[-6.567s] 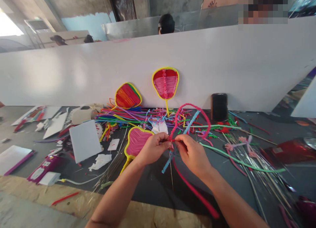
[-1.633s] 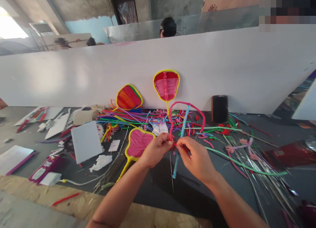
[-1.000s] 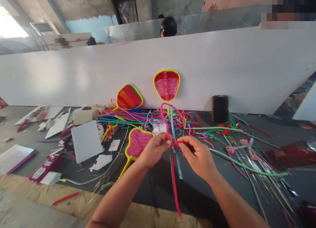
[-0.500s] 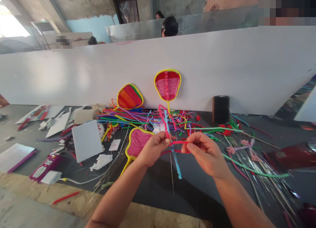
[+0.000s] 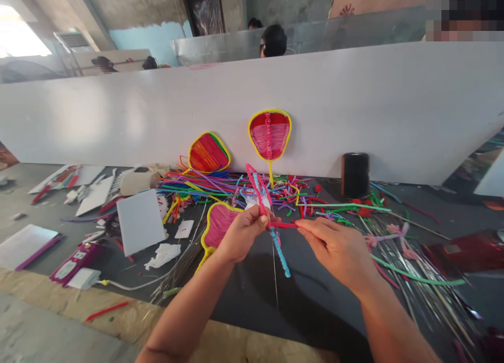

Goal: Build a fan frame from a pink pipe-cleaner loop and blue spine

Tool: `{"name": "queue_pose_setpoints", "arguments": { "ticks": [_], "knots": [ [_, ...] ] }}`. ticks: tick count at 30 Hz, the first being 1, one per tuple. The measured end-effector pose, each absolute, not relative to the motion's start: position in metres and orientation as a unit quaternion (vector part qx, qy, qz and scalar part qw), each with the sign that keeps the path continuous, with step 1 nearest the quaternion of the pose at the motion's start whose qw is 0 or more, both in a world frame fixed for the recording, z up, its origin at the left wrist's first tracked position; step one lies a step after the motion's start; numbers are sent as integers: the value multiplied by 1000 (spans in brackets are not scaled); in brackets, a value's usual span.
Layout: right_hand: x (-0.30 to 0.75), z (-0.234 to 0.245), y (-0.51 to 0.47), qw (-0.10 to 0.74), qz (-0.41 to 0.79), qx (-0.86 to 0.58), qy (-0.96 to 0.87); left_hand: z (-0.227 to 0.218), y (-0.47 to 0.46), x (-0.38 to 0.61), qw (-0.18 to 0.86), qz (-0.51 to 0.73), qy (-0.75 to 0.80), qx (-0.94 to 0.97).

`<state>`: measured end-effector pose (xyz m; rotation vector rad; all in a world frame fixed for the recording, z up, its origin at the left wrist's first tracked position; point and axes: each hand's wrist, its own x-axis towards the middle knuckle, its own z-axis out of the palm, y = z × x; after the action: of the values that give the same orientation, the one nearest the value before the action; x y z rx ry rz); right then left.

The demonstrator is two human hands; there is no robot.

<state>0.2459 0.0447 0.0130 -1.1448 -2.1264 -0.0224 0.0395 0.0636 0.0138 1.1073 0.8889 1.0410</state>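
Observation:
My left hand (image 5: 244,234) pinches a pink pipe-cleaner loop (image 5: 256,187) where it crosses a light blue pipe cleaner (image 5: 280,252), which hangs down below the fingers. A thin wire also drops from that spot. My right hand (image 5: 334,247) pinches the loose red-pink end (image 5: 282,225) and holds it taut, level, to the right of the left hand. Both hands hover above the dark table (image 5: 252,295). A pink fan with a yellow rim (image 5: 219,226) lies just behind my left hand.
Two finished fans (image 5: 270,135) (image 5: 208,153) lean on the white partition (image 5: 354,100). A heap of coloured pipe cleaners (image 5: 220,184), a black cylinder (image 5: 355,174), a white square board (image 5: 139,221), wires (image 5: 413,279) and scraps cover the table. People sit beyond the partition.
The pink loop has turned edge-on and looks narrower. My right hand has drawn the red end out sideways to the right, after it hung down a second ago.

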Motion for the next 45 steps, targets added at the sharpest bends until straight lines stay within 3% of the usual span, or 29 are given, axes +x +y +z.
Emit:
{"name": "queue_pose_setpoints", "arguments": {
  "ticks": [7, 11, 20, 30, 33, 38, 41, 45],
  "knots": [
    [241, 7, 46, 352, 71, -476, -803, 14, 63, 44, 671, 494, 380, 401],
    [241, 17, 39, 384, 131, -474, -781, 9, 65, 46, 634, 517, 395, 418],
    [210, 23, 5, 380, 87, -382, -838, -3, 68, 50, 562, 584, 415, 412],
    [182, -24, 16, 326, 36, -384, -863, 12, 64, 50, 660, 582, 387, 277],
    [192, -21, 27, 318, 175, -384, -849, 14, 63, 48, 681, 571, 364, 278],
    [220, -17, 52, 340, 568, -346, -665, 14, 60, 45, 700, 553, 301, 337],
    [230, -18, 62, 405, 659, -371, -513, 16, 55, 44, 689, 521, 270, 426],
    [233, -19, 60, 408, 705, -404, -416, 19, 48, 47, 630, 504, 244, 538]
  ]
}}
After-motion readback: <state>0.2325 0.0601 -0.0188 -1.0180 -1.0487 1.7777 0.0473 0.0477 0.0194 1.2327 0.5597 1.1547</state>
